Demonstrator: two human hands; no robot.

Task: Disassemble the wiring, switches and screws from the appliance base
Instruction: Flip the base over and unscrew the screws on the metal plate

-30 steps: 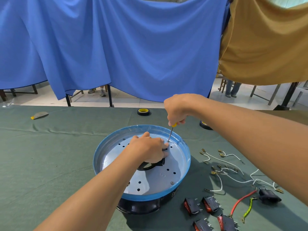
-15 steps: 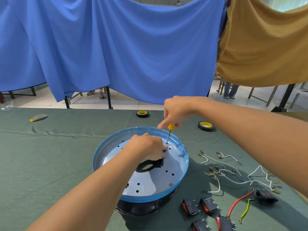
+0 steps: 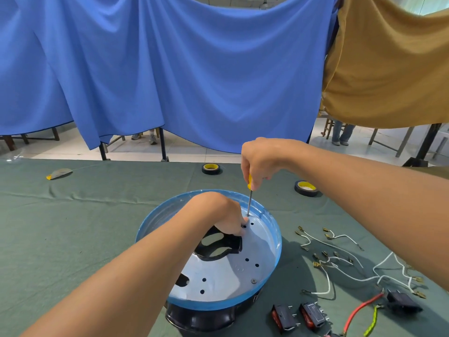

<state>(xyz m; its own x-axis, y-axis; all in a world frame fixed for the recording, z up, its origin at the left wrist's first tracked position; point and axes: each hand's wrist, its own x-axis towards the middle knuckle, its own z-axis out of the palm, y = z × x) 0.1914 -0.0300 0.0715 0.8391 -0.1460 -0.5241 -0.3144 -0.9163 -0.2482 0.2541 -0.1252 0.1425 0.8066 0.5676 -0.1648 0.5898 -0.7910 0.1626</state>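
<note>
Fingers [image 3: 255, 183] of rt hand [image 3: 263, 160] pinch the screwdriver [image 3: 249, 201], left hand [image 3: 218, 214] clamps the black bracket [image 3: 220, 250]; tilted tip could cam out & strip the screw [image 3: 247, 215].

- A blue cloth [image 3: 182, 69] hangs across the far side; a mustard cloth [image 3: 388, 69] hangs at far right
- Pale floor [image 3: 194, 152] beyond; dark metal legs [image 3: 163, 147] stand there
- Green-covered table [image 3: 73, 227] near
</note>
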